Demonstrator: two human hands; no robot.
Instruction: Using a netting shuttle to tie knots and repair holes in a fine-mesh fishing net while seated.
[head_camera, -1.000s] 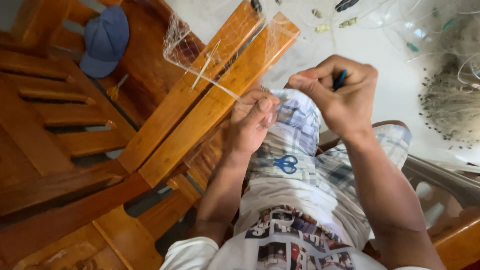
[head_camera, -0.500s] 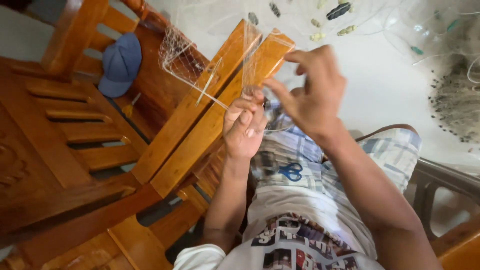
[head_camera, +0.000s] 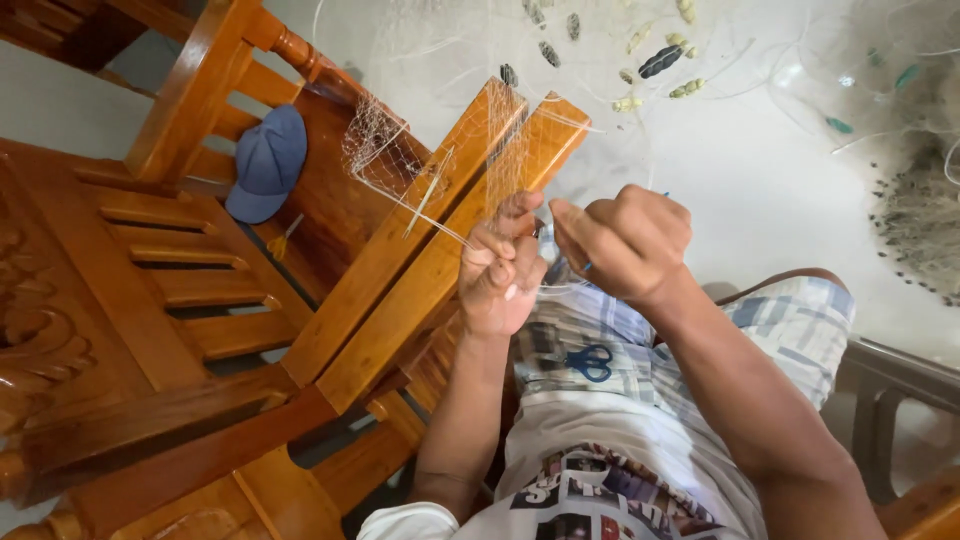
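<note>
— What is nearest?
— Blue scissors (head_camera: 590, 361) lie on the checked shorts (head_camera: 790, 320).

— And the hands?
— Just past them, the left hand (head_camera: 500, 275) pinches a thin fishing net (head_camera: 440, 175) with its fingers pressed together. The right hand (head_camera: 625, 245) is curled shut on a small blue tool (head_camera: 590, 265).

— Where is the net?
— Draped over the wooden chair arm (head_camera: 440, 240). A blue cap (head_camera: 265, 165) lies far left.

Open floor (head_camera: 760, 190) lies right of the hands; wooden chair arms (head_camera: 440, 240) and stretched net (head_camera: 385, 150) block the left.
</note>
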